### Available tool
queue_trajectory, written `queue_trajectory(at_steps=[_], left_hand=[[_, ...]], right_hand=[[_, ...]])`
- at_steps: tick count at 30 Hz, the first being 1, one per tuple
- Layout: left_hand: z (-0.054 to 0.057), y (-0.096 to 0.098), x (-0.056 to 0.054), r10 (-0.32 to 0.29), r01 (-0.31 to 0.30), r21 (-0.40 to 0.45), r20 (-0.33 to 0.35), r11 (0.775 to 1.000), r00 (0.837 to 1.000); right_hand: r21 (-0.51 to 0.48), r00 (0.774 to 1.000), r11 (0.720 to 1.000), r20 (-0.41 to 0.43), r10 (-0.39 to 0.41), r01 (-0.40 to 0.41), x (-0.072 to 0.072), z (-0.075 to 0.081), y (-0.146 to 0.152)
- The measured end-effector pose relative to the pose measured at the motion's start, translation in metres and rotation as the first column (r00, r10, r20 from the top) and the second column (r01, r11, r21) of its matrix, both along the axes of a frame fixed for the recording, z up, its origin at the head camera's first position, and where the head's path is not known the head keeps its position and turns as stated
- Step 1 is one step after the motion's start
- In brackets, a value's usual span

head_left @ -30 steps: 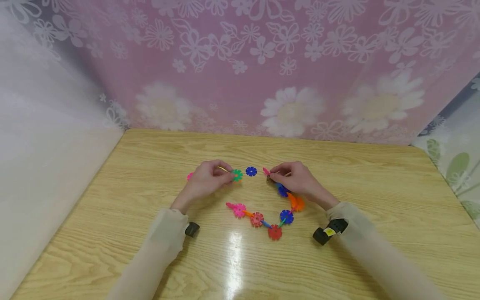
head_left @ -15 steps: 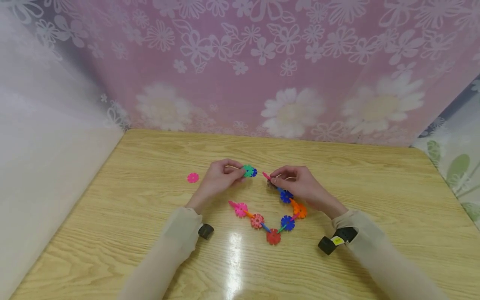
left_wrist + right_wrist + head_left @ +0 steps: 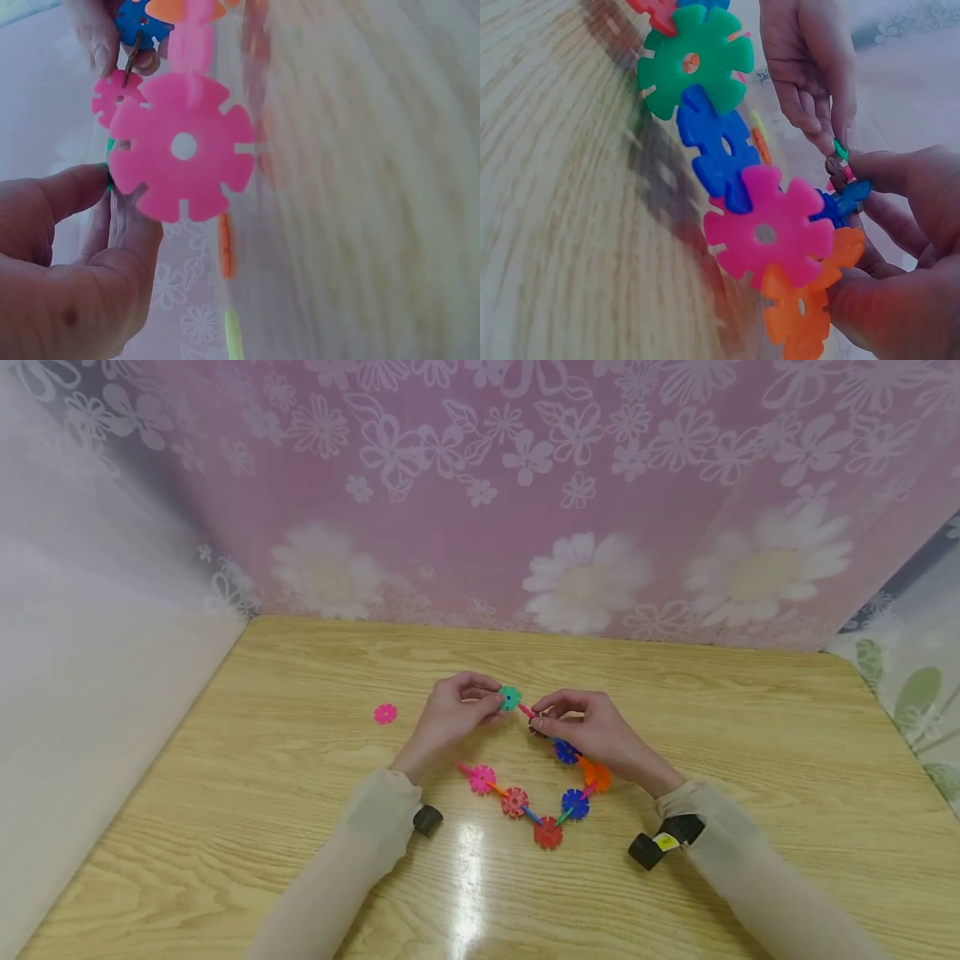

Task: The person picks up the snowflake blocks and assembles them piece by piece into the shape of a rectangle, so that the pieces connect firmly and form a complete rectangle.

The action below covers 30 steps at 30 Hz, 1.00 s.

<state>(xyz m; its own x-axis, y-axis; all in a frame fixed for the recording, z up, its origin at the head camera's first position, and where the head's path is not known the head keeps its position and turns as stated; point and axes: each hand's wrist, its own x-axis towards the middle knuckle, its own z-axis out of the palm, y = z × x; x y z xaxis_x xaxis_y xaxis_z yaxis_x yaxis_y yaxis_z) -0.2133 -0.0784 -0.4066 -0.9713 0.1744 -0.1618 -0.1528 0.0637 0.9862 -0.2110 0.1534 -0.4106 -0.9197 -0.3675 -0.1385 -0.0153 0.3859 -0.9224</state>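
Between finger and thumb my left hand (image 3: 457, 708) pinches a green notched plastic disc (image 3: 510, 697). My right hand (image 3: 588, 727) grips a curved chain of interlocked discs near its far end, around a dark brown disc (image 3: 536, 724). A pink disc (image 3: 527, 711) sticks out from that end and touches or nearly touches the green one. In the left wrist view the green disc shows edge-on beside the pink. Blue (image 3: 567, 752), orange (image 3: 597, 775) and red discs (image 3: 548, 832) follow along the chain, which curves round to a pink disc (image 3: 184, 146) at its other end.
A loose pink disc (image 3: 386, 713) lies on the wooden table (image 3: 225, 827) left of my left hand. Orange (image 3: 226, 247) and yellow-green discs (image 3: 233, 334) appear edge-on in the left wrist view. A flowered pink curtain (image 3: 480, 560) hangs behind the table.
My left hand has moved right with the green disc, up to the chain's pink end, passing over the loose blue disc. The loose pink disc is uncovered. My right hand keeps its grip, shifting slightly.
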Motion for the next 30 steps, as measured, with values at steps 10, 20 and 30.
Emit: queue_trajectory(at_steps=[10, 20, 30], left_hand=[[-0.001, -0.002, -0.001, -0.004, 0.004, -0.006, 0.068, 1.000, 0.998], [0.001, -0.005, -0.001, -0.021, 0.023, -0.029, 0.067, 0.999, 0.998], [0.001, -0.007, 0.001, -0.050, 0.050, 0.002, 0.040, 0.999, 0.998]], right_hand=[[-0.056, 1.000, 0.998, 0.008, -0.005, 0.005, 0.003, 0.001, -0.005], [-0.041, 0.992, 0.999, -0.129, -0.014, 0.009, 0.005, -0.003, -0.012], [0.100, 0.952, 0.993, -0.305, -0.034, 0.067, 0.007, -0.003, -0.020]])
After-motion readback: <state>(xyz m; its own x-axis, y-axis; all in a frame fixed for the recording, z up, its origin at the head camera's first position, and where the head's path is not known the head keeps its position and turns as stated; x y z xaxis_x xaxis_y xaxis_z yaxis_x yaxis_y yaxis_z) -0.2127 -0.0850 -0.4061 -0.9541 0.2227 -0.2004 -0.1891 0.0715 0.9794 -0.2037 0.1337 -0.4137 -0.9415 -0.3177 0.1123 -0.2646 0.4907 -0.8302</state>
